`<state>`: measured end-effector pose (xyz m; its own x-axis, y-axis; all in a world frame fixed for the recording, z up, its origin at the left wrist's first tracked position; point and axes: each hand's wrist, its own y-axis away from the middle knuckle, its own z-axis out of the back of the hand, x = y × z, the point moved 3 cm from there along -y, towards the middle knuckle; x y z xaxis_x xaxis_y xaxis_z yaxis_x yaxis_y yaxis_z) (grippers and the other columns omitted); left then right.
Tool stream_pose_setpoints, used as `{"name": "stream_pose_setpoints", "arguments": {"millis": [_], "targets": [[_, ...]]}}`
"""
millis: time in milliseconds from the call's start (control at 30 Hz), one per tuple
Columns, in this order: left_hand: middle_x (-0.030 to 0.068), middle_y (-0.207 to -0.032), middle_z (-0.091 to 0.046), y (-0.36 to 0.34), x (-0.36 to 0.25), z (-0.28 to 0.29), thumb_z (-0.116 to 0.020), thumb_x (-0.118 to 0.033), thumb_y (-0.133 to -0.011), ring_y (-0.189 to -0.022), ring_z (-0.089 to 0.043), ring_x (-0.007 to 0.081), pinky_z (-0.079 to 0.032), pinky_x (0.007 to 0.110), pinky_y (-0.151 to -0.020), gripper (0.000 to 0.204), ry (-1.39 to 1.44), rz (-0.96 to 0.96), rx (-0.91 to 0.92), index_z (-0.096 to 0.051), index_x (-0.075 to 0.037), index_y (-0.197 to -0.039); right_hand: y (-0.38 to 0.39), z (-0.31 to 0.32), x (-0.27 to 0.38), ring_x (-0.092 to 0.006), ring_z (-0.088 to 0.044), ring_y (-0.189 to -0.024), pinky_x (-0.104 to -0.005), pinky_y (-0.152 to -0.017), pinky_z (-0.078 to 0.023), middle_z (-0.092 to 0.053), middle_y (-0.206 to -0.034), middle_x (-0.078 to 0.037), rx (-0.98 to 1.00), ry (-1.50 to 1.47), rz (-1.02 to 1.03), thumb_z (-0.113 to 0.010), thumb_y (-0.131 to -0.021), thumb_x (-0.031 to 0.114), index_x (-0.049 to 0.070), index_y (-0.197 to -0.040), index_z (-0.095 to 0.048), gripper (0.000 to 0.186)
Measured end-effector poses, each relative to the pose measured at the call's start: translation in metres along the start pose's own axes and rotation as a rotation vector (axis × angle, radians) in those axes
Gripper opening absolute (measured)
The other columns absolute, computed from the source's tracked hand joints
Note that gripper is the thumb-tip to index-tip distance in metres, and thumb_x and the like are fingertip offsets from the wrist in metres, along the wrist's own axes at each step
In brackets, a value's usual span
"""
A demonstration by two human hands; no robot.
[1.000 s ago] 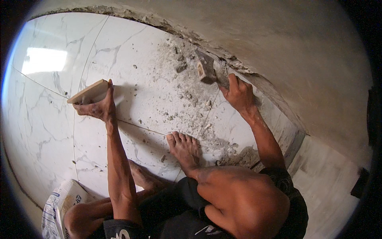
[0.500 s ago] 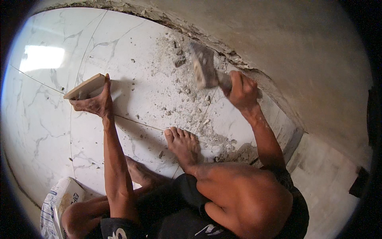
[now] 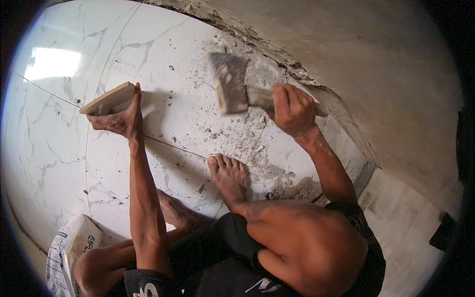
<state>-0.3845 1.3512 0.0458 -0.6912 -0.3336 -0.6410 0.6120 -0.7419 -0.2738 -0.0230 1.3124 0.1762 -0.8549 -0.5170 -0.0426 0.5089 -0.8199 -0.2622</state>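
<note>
My right hand is wrapped round the short wooden handle of a hatchet. Its broad grey head, dusty and a little blurred, is over the grit-strewn part of the floor near the wall. At the left, my left hand grips a cut piece of tile between thumb and fingers. The piece is tilted up, its raw tan edge facing upward and its pale face toward my palm. Crumbs of broken mortar lie scattered beneath and around the hatchet.
White marble-patterned floor tiles spread beneath me. A bare plaster wall with a rough, broken lower edge runs along the far right. My bare foot rests mid-floor, beside a patch of grey mortar. A white printed bag stands lower left.
The hatchet has swung left and its head has turned, showing its broad side more. My right hand has shifted slightly left with it. My left hand keeps its hold on the tile piece.
</note>
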Motion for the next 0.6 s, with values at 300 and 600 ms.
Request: {"name": "stream_pose_setpoints", "arguments": {"millis": [300,600], "targets": [[0.0259,-0.124,-0.02,0.002,-0.002,-0.004,-0.088,-0.056,-0.049,-0.124,-0.021,0.0395,-0.037,0.06,-0.1,0.138,0.009,0.009,-0.001,-0.004,0.008,-0.138,-0.004,-0.025,-0.041,-0.0272,-0.064,-0.055,-0.0375,-0.044,-0.051,-0.06,-0.067,-0.012,0.244,0.141,-0.218,-0.069,-0.082,0.026,0.004,-0.089,-0.052,0.029],[0.0247,-0.123,-0.02,-0.001,0.003,0.001,-0.087,-0.057,-0.048,-0.124,-0.021,0.0398,-0.04,0.059,-0.098,0.139,-0.016,-0.003,-0.023,-0.002,0.006,-0.138,-0.03,-0.031,-0.037,-0.0266,-0.063,-0.053,-0.0365,-0.044,-0.05,-0.061,-0.067,-0.016,0.366,0.176,-0.312,-0.07,-0.08,0.014,0.0,-0.089,-0.051,0.024]]}}
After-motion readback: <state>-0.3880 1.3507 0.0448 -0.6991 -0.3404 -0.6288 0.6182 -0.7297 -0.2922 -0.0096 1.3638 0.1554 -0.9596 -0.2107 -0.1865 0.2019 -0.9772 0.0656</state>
